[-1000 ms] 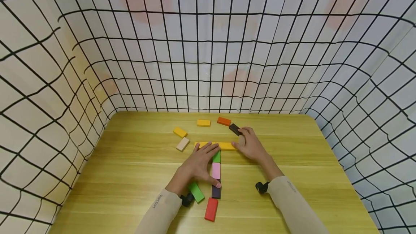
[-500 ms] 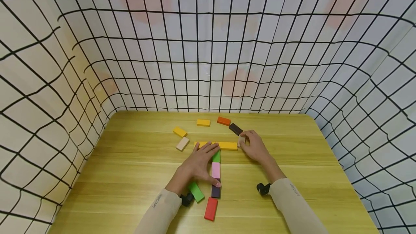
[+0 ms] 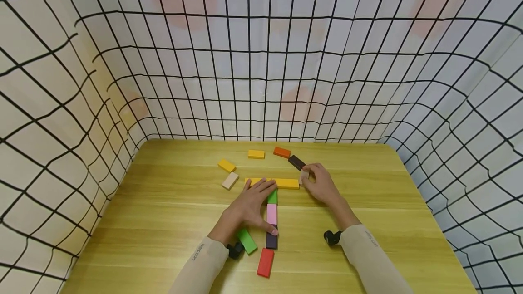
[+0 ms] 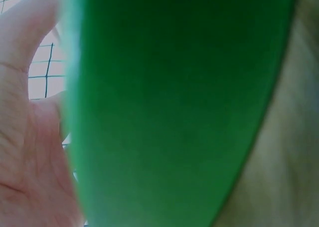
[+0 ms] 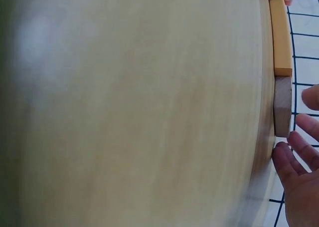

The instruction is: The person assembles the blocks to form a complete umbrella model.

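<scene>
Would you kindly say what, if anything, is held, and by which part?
The left hand holds nothing; whether the right hand grips the pale block beside it cannot be told.

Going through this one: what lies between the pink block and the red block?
A dark block lies between the pink block and the red block. The head view shows it, with the left hand's thumb over its far end.

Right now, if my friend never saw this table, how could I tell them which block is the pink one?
On the wooden table, find the straight line of blocks running from beneath the left hand toward the person. Between that line's green block and dark block lies the pink block. It's the only pink one in sight.
</scene>
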Motion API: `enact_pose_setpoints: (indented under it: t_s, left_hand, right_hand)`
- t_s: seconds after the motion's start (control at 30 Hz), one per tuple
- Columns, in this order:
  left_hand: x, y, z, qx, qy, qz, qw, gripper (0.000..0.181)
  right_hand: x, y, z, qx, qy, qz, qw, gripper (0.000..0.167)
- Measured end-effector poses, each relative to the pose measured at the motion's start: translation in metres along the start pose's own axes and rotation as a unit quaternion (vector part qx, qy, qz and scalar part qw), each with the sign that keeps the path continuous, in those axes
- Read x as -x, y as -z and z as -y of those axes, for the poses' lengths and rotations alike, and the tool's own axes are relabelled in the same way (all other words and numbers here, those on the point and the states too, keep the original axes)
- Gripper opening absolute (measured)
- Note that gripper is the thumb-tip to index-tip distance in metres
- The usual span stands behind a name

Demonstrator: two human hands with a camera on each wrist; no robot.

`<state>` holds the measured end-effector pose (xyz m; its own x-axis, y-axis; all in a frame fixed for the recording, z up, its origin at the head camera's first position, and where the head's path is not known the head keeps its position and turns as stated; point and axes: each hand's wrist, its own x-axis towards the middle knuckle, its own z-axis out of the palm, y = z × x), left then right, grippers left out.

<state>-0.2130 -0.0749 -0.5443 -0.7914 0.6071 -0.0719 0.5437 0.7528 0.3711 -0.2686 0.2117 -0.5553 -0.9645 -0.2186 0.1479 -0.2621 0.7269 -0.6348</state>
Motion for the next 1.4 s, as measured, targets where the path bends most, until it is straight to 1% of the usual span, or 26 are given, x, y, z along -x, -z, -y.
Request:
enact_pose_setpoints:
  t_s: [0.17,0.27,0.37,0.47,0.63,0.77,0.9,1.03,1.1,1.27,1.4]
  left_hand:
    - [0.0,-0.001,0.0,-0.002,-0.001,-0.002,1.0,0.137]
    - [0.001,-0.001,0.0,-0.007,-0.001,0.002,1.0,0.138]
    - [0.002,-0.002,0.0,-0.009,-0.001,0.005,0.9999,0.138]
    - [0.002,-0.003,0.0,-0.007,-0.003,0.003,1.0,0.138]
    - [0.001,-0.001,0.001,-0.005,-0.004,0.002,1.0,0.138]
    - [0.0,0.0,0.002,-0.004,-0.004,0.0,1.0,0.138]
    - [-0.001,0.0,0.002,-0.001,-0.007,0.0,1.0,0.137]
    - [-0.001,-0.001,0.002,-0.001,-0.005,0.002,1.0,0.137]
    - [-0.001,-0.001,0.002,-0.001,-0.004,0.003,1.0,0.137]
    - [-0.001,0.0,0.002,-0.002,-0.006,0.001,1.0,0.137]
    - [-0.001,-0.001,0.002,-0.006,-0.006,0.001,1.0,0.137]
  right_hand:
    - [-0.003,0.002,0.004,-0.005,0.008,-0.01,0.9999,0.041]
    - [-0.008,0.003,0.009,-0.003,0.013,-0.008,0.9999,0.044]
    - [-0.013,0.002,0.015,0.012,0.012,0.001,0.9999,0.047]
    - [-0.02,0.001,0.022,0.034,0.009,0.008,0.9993,0.05]
    - [-0.034,-0.001,0.031,0.073,0.018,0.02,0.997,0.057]
    - [-0.045,-0.001,0.035,0.094,0.023,0.035,0.9947,0.069]
    - [-0.054,-0.004,0.035,0.108,0.021,0.057,0.9923,0.085]
    - [-0.06,-0.011,0.034,0.124,0.022,0.081,0.9887,0.096]
    - [-0.062,-0.015,0.034,0.14,0.025,0.095,0.9852,0.097]
    - [-0.061,-0.019,0.035,0.156,0.025,0.121,0.98,0.092]
    - [-0.058,-0.02,0.034,0.156,0.03,0.117,0.9803,0.091]
